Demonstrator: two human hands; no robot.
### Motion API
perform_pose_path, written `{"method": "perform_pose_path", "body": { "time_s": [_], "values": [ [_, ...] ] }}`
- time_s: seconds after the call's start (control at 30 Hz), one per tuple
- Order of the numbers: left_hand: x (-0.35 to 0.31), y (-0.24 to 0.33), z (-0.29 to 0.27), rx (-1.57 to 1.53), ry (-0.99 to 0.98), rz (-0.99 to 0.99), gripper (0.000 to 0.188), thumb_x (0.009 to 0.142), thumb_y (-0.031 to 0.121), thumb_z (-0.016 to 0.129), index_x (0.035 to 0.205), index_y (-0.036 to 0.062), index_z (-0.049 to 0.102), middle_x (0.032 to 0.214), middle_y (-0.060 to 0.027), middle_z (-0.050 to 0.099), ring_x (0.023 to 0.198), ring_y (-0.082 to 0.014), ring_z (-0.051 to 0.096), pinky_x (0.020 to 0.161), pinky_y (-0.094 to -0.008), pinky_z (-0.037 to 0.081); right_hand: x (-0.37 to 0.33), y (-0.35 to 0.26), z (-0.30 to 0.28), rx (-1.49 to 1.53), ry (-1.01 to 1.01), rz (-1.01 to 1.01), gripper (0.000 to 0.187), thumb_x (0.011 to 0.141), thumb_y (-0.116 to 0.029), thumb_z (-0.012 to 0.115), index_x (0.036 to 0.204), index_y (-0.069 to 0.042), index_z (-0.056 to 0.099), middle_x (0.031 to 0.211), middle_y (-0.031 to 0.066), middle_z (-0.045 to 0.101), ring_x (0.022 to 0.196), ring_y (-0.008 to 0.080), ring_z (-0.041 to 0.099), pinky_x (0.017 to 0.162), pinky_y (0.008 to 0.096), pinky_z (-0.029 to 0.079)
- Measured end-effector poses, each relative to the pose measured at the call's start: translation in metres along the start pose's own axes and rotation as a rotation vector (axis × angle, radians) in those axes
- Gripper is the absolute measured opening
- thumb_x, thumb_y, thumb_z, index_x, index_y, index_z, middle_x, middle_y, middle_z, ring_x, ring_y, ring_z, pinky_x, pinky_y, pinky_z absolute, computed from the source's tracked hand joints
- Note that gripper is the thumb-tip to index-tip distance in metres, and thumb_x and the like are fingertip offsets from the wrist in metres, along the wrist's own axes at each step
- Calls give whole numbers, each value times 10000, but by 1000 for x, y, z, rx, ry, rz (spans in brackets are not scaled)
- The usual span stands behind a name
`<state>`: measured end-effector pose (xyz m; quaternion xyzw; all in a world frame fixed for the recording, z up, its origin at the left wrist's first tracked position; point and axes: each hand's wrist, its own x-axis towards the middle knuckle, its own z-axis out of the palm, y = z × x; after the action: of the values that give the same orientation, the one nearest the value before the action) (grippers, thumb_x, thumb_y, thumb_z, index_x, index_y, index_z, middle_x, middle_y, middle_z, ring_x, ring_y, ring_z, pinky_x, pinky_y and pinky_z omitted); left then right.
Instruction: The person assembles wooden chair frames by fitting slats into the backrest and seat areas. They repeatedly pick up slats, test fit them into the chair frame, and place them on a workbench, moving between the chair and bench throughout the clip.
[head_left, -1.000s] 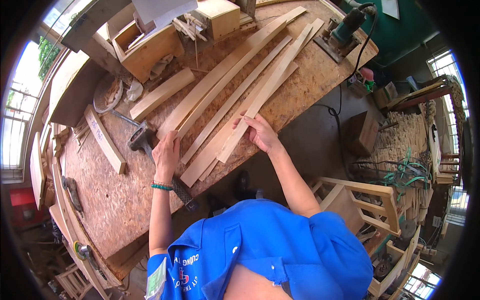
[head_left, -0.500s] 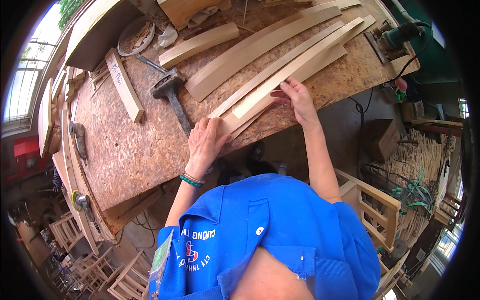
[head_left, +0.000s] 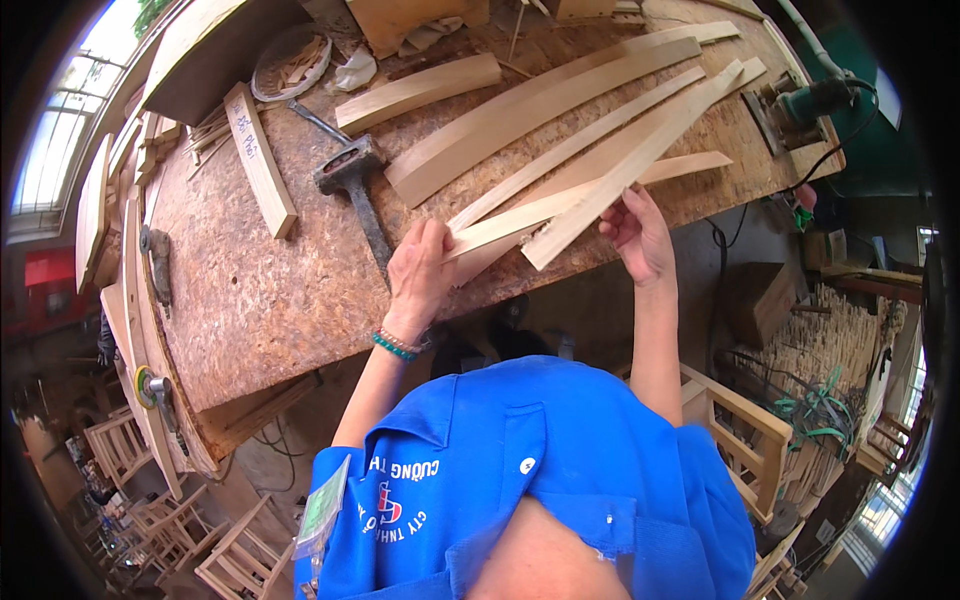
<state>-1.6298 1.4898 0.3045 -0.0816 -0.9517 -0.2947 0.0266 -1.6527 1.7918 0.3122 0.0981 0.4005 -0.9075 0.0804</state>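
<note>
Near the workbench's front edge, my left hand (head_left: 419, 272) is closed on the near end of a pale wooden strip (head_left: 510, 222). My right hand (head_left: 640, 237) pinches a second wooden strip (head_left: 580, 218), which slants across the first with its near end toward me. Beneath them lies a wider wooden board (head_left: 590, 172), partly covered. A thin wooden slat (head_left: 570, 150) lies just beyond on the bench. Farther back rests a broad curved board (head_left: 540, 125). Left of my left hand is a black metal clamp (head_left: 355, 180).
The workbench (head_left: 250, 320) carries a short wood block (head_left: 260, 165), a shorter curved piece (head_left: 418, 94) and a tub of wood scraps (head_left: 290, 70). A green corded power tool (head_left: 810, 103) stands at the right end. A sander (head_left: 155, 390) sits at the left edge.
The strip in my right hand has swung out across the other pieces, its near end now apart from my left hand. My right hand has moved slightly right and toward me.
</note>
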Motion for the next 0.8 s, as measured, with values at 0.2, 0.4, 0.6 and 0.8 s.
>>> {"method": "perform_pose_path", "body": {
  "time_s": [0.2,0.4,0.6,0.8],
  "values": [
    [44,20,-3,79,108,158,546,721,334,758,1141,56,546,1190,-162,508,1098,-330,484,932,-420,393,0,17,-6,-162,81,50,153,899,-134,579,1033,-62,563,818,30,645,716,103,638,614,231,549],
    [76,-22,-6,341,144,67,395,714,226,726,1065,111,584,1029,-91,565,1030,-272,521,874,-423,381,6,36,-9,-364,114,61,154,913,-176,578,1012,-64,540,828,26,630,704,83,617,623,231,553],
    [73,-25,-3,202,185,158,118,785,165,662,869,101,610,824,-59,598,845,-257,587,750,-380,420,10,36,-11,-353,101,49,176,912,-171,579,1005,-32,524,850,59,624,693,111,617,607,250,556],
    [85,-9,-7,144,199,234,299,789,244,673,1050,112,616,980,-79,619,948,-264,578,812,-385,417,7,34,-17,-366,127,52,180,910,-172,581,1009,-34,519,846,62,623,689,120,622,601,254,559]
  ]
}}
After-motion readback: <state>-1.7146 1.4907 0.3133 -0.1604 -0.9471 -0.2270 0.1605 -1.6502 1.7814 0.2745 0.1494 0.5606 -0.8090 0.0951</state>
